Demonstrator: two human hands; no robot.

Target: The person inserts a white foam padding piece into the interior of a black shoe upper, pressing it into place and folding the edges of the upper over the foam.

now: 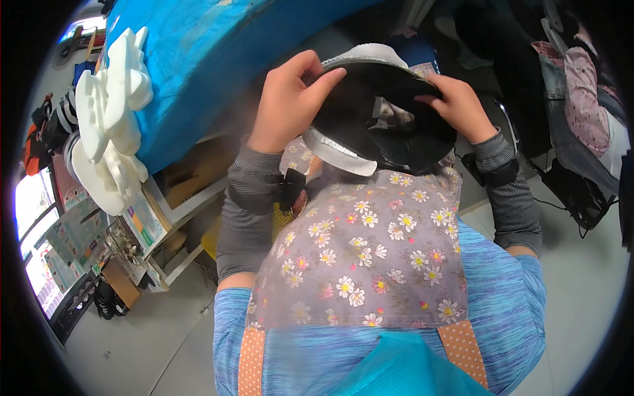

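Note:
Between my hands, above my lap, is a round black hat-like piece (pixel 350 92), its dark hollow inside facing me. A silvery white strip (pixel 340 158) runs along its lower left edge, and another silvery part (pixel 376 53) shows at the top. Inside it a pale label-like patch and some mesh can be made out. My left hand (pixel 290 99) pinches the upper left rim, thumb on the inner side. At the upper right rim, my right hand (pixel 462 105) grips with thumb and bent fingers.
A blue-covered table (pixel 198 72) stands ahead on the left, with white foam shapes (pixel 112 105) stacked at its edge. Below are wooden shelves (pixel 188 208) with boxes. Clothes (pixel 584 99) hang over a dark chair on the right. My flowered apron (pixel 370 264) covers my lap.

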